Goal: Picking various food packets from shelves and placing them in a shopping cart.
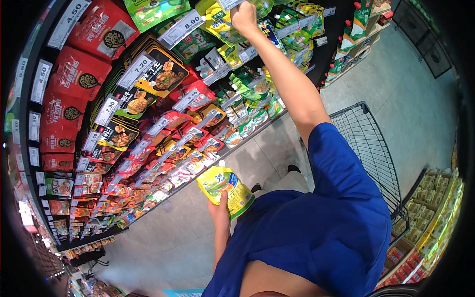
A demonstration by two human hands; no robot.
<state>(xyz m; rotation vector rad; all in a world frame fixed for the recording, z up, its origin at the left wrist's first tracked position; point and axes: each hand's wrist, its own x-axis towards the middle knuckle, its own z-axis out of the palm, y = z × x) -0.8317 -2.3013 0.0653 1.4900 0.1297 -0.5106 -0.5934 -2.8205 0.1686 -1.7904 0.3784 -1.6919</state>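
My left hand (pixel 219 215) grips a yellow spouted seasoning pouch (pixel 226 187) with a green lower edge and a white cap, thumb across its front. It is held low in front of my body, beside the shelf's edge. My right arm stretches up to the hanging rack, where my right hand (pixel 243 18) is curled beside a price tag (pixel 227 3). Just under that hand hang yellow seasoning pouches (pixel 219 23). Its fingertips are hidden, so I cannot tell whether they hold anything.
Racks of red seasoning packets (pixel 76 72) and black-and-yellow packets (pixel 163 70) fill the left side. A wire shopping cart (pixel 365 148) stands at my right. Beyond it are boxed packets (pixel 426 200). Grey tiled floor (pixel 178 222) runs alongside the shelf.
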